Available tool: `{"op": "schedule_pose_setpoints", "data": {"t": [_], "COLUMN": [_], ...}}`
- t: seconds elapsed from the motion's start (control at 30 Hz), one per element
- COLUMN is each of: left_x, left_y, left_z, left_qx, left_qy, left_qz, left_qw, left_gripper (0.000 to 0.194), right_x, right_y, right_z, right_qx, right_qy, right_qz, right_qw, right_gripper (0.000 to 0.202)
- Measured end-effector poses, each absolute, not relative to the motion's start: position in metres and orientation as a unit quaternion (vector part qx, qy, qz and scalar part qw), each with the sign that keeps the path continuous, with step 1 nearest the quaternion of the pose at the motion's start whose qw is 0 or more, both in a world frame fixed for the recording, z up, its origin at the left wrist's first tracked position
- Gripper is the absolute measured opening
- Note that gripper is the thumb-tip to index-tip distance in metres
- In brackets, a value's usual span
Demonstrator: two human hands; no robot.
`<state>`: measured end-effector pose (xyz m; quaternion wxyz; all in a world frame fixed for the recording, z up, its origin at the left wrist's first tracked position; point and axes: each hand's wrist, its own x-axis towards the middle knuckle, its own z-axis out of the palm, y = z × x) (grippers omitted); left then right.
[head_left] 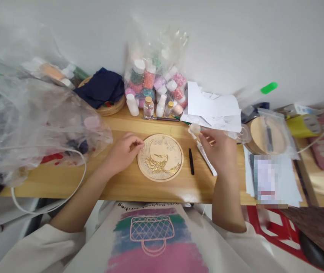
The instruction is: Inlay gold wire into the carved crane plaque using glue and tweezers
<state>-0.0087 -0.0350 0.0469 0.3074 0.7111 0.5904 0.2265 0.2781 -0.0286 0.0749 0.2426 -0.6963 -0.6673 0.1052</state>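
Note:
A round wooden board (173, 151) lies flat on the table before me, bearing line drawing and a crane-like bird filled in with gold. My left hand (124, 153) has thumb and forefinger drawn together at the board's upper left rim. To the right, my right hand (218, 149) pinches at the edge of a small translucent round dish (195, 128); its palm is turned away from view. Partly under that hand lies a slim white tube (206, 158). Between the tube and the board rest black tweezers (191, 161).
Small bottles (148, 108) and a dark pen (166, 119) stand and lie behind the board, before a clear bag of coloured jars (156, 77). White papers (213, 110) lie back right. Plastic bags (45, 121) and a white cable (83, 174) occupy the left.

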Motion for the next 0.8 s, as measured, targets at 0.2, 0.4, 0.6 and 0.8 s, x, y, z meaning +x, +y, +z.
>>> {"op": "schedule_pose_setpoints", "data": {"t": [0.2, 0.4, 0.6, 0.8], "left_x": [-0.003, -0.008, -0.019, -0.029], "left_y": [-0.056, -0.067, -0.081, -0.096], "left_z": [0.037, 0.029, 0.030, 0.031], "left_qx": [0.719, 0.700, 0.676, 0.669], "left_qy": [0.581, 0.614, 0.639, 0.649], "left_qz": [0.240, 0.243, 0.266, 0.280], "left_qw": [0.297, 0.271, 0.255, 0.230], "left_gripper": [0.014, 0.013, 0.014, 0.014], "right_x": [0.304, 0.311, 0.309, 0.306], "right_y": [-0.056, -0.069, -0.072, -0.079], "right_z": [0.050, 0.034, 0.034, 0.038], "right_qx": [-0.730, -0.723, -0.747, -0.759], "right_qy": [-0.651, -0.657, -0.633, -0.614], "right_qz": [0.064, 0.084, 0.081, 0.086], "right_qw": [0.195, 0.195, 0.187, 0.200], "right_gripper": [0.029, 0.029, 0.021, 0.024]}}
